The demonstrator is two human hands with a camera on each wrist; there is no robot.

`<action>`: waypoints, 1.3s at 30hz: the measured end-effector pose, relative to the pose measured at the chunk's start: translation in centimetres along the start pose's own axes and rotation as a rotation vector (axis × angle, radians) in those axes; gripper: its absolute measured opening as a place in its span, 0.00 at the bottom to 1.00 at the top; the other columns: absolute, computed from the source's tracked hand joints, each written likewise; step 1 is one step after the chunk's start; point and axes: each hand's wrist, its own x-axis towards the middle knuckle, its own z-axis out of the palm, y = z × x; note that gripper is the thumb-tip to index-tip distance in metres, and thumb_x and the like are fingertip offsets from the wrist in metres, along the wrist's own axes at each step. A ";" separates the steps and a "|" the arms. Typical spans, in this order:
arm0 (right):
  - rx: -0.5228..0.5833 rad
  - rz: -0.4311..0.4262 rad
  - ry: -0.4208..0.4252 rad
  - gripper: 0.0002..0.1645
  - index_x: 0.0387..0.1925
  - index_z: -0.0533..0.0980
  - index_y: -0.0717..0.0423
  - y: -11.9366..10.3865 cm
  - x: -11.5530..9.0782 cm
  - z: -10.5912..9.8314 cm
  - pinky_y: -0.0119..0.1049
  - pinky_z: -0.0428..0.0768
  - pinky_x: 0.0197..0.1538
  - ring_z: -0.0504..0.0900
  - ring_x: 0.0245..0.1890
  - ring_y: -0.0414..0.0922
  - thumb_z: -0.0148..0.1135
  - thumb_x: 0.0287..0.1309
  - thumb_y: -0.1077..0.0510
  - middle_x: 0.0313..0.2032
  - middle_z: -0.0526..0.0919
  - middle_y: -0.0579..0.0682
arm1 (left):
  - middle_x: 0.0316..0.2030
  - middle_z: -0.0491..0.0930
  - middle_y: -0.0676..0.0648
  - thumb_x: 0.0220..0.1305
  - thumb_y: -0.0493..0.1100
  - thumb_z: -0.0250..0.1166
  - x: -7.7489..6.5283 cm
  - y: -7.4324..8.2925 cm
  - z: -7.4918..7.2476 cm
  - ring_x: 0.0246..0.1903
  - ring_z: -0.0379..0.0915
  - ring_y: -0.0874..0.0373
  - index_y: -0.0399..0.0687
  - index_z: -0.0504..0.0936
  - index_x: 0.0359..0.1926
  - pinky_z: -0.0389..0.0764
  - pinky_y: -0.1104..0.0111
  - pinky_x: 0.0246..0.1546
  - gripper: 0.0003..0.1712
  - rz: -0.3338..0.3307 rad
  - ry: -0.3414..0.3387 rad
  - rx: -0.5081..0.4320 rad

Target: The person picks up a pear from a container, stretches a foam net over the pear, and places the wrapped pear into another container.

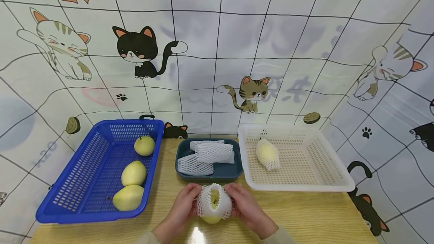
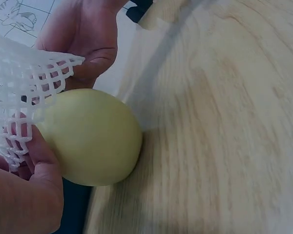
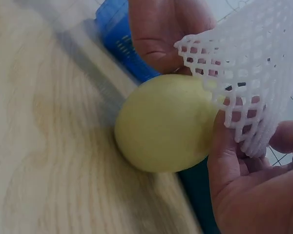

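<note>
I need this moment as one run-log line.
left hand: holds white foam-mesh sleeve; right hand: holds same sleeve; round pale-yellow pear: partly covered

Head: foam net (image 1: 205, 203) hides most of the pear (image 1: 212, 220) from me; both sleeves (image 1: 279, 236) cut by bottom edge; wall lettering (image 1: 289, 89) too faint for me to read | Left wrist: net leaves frame left, mesh partly covering left fingers (image 2: 41, 148) | Right wrist: blue basket (image 3: 113, 22) part-hidden.
</note>
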 end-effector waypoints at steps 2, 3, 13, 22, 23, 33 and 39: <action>-0.013 -0.003 0.009 0.16 0.52 0.71 0.59 0.2 0.0 0.0 0.31 0.82 0.32 0.83 0.34 0.39 0.50 0.79 0.49 0.39 0.82 0.48 | 0.38 0.76 0.51 0.81 0.46 0.50 -0.1 0.0 -0.1 0.34 0.77 0.60 0.42 0.73 0.49 0.78 0.68 0.33 0.11 0.003 -0.003 0.015; -0.016 -0.004 0.015 0.16 0.52 0.71 0.59 0.4 0.0 0.0 0.31 0.82 0.31 0.83 0.33 0.39 0.51 0.79 0.50 0.39 0.82 0.48 | 0.38 0.76 0.51 0.81 0.45 0.50 -0.1 0.0 -0.1 0.34 0.76 0.61 0.42 0.73 0.49 0.77 0.68 0.33 0.11 0.006 -0.007 0.016; -0.062 0.024 0.014 0.13 0.48 0.72 0.56 1.2 0.2 -0.2 0.31 0.80 0.30 0.80 0.29 0.37 0.50 0.79 0.50 0.33 0.81 0.45 | 0.33 0.74 0.51 0.80 0.44 0.51 -0.4 -0.5 -0.8 0.29 0.73 0.61 0.40 0.71 0.49 0.75 0.70 0.29 0.11 -0.014 -0.050 0.044; -0.087 0.031 0.010 0.15 0.50 0.71 0.57 1.4 0.4 -0.5 0.34 0.83 0.33 0.82 0.33 0.39 0.50 0.79 0.49 0.35 0.81 0.46 | 0.33 0.73 0.52 0.77 0.42 0.53 -0.2 -0.9 -1.0 0.30 0.70 0.61 0.37 0.74 0.47 0.74 0.70 0.30 0.11 0.001 -0.001 0.107; -0.094 0.036 0.012 0.15 0.50 0.71 0.57 1.5 0.4 -0.6 0.34 0.83 0.33 0.82 0.33 0.39 0.50 0.80 0.49 0.35 0.81 0.46 | 0.34 0.74 0.52 0.77 0.42 0.54 -0.2 -1.0 -1.0 0.31 0.70 0.61 0.37 0.74 0.47 0.74 0.69 0.31 0.11 0.004 0.008 0.115; -0.191 0.057 0.047 0.21 0.54 0.73 0.61 2.0 0.5 -0.5 0.36 0.84 0.34 0.84 0.36 0.42 0.50 0.80 0.47 0.38 0.83 0.48 | 0.37 0.76 0.50 0.77 0.42 0.54 0.2 -1.5 -1.4 0.32 0.73 0.60 0.33 0.75 0.48 0.77 0.67 0.31 0.14 -0.004 0.038 0.189; -0.244 0.070 0.067 0.23 0.54 0.75 0.61 2.0 0.8 -0.5 0.34 0.82 0.31 0.83 0.34 0.42 0.50 0.80 0.45 0.38 0.83 0.49 | 0.36 0.76 0.50 0.77 0.41 0.53 0.4 -2.0 -1.6 0.32 0.73 0.60 0.32 0.75 0.47 0.77 0.67 0.31 0.13 0.004 0.033 0.196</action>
